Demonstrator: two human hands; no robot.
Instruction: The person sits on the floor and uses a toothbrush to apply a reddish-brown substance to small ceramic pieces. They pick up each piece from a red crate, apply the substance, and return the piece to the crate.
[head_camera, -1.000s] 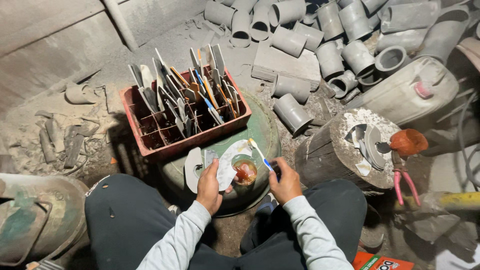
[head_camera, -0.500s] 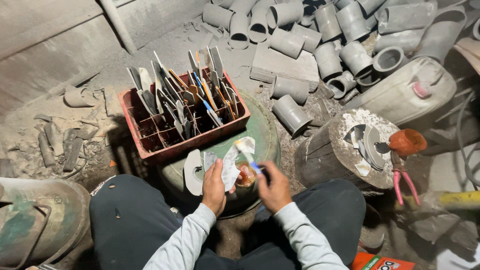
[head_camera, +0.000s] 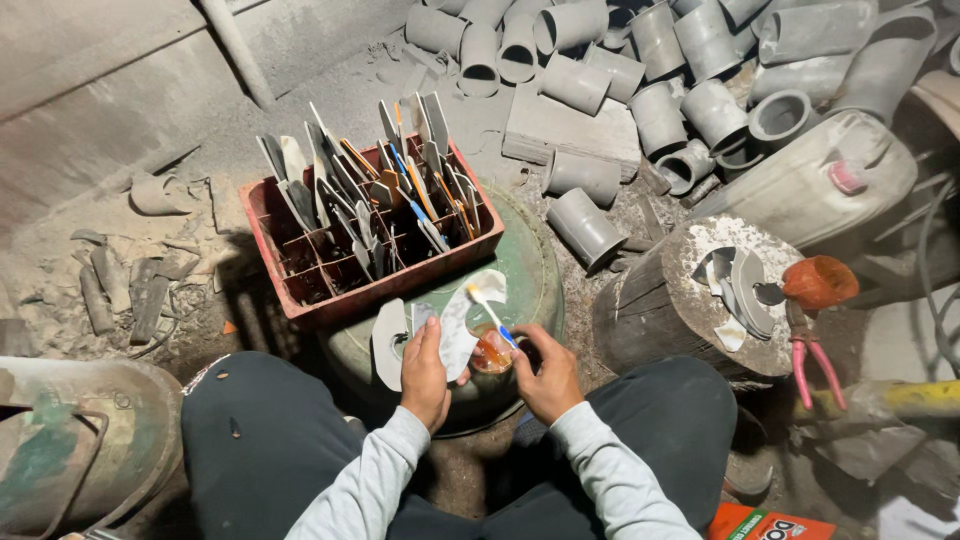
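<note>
My left hand (head_camera: 428, 372) holds a curved white cut piece of pipe (head_camera: 458, 322) over a green drum lid (head_camera: 525, 270). My right hand (head_camera: 545, 375) grips a blue and white toothbrush (head_camera: 490, 312), its bristle end resting on the upper part of the white piece. A small open tin of orange-brown glue (head_camera: 492, 350) sits between the two hands. Another white cut piece (head_camera: 389, 342) lies on the lid just left of my left hand.
A red divided crate (head_camera: 300, 285) full of cut blades stands behind the lid. A wooden stump (head_camera: 660, 310) at right bears grey cut pieces and an orange cup (head_camera: 818, 282); red-handled pliers (head_camera: 810, 355) hang beside it. Grey pipe sections (head_camera: 640, 70) and a jerrycan (head_camera: 810, 185) lie behind.
The toothbrush has lifted from the glue tin up onto the white piece. My hands have shifted slightly.
</note>
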